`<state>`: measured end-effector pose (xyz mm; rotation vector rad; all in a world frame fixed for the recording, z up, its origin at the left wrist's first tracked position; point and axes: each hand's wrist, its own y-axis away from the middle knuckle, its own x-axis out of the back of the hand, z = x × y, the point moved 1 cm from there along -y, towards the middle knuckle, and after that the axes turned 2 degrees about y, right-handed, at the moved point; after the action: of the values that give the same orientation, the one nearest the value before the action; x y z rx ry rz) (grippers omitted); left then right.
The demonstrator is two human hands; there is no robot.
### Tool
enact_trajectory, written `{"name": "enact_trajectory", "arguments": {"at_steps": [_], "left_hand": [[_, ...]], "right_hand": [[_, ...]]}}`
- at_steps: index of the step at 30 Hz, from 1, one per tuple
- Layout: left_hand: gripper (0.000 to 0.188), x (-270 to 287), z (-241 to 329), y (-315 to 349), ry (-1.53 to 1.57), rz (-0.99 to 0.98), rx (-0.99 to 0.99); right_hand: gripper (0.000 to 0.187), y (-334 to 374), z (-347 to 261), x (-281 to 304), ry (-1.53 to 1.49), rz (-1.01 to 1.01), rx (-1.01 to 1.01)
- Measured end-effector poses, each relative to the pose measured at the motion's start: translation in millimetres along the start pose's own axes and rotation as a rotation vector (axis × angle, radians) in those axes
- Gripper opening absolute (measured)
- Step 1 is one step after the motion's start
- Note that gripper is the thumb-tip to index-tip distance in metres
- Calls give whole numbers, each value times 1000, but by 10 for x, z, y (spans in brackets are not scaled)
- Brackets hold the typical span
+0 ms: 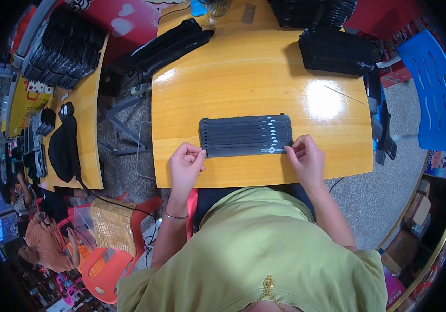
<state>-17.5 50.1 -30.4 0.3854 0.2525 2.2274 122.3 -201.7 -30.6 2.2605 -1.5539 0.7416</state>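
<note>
A set of black fabric straps (238, 136) lies flat on the wooden table in front of me, overlapped in rows. White printed marks line up near its right end, and small holes run down its left end. My left hand (185, 162) pinches the near left corner between thumb and fingers. At the near right corner, my right hand (306, 156) pinches the edge the same way. Both hands rest close to the table's near edge.
Stacked black straps (337, 52) lie at the table's far right, and a long black bundle (171, 47) at the far left. A thin stick (343, 94) lies on the right. More black stacks (64, 49) fill a side table. Red chairs (106, 273) and seated people are at left; a blue chair (431, 88) stands right.
</note>
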Motion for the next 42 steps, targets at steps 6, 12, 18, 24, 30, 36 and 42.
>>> {"name": "enact_trajectory", "arguments": {"at_steps": [6,12,18,24,30,36,42], "left_hand": [[12,-26,0,25,-1,17,-41],[10,15,-34,38,-78,22,-100],[28,-116,164,66,-286,124,-586],[61,-579,414,-97,-947,-134,-903],[57,-622,231,-213,-1170,-167,-918],[58,-629,237,-248,-1164,-179,-902],[59,-631,212,-265,-1200,-198,-883]], "right_hand": [[22,2,-45,24,7,26,8],[22,34,12,21,-106,74,14],[41,-12,-172,65,-74,141,221],[64,-186,-635,-310,543,-56,626],[74,-268,-451,-576,744,-198,649],[73,-284,-459,-575,755,-214,649],[73,-284,-488,-552,703,-237,626]]}}
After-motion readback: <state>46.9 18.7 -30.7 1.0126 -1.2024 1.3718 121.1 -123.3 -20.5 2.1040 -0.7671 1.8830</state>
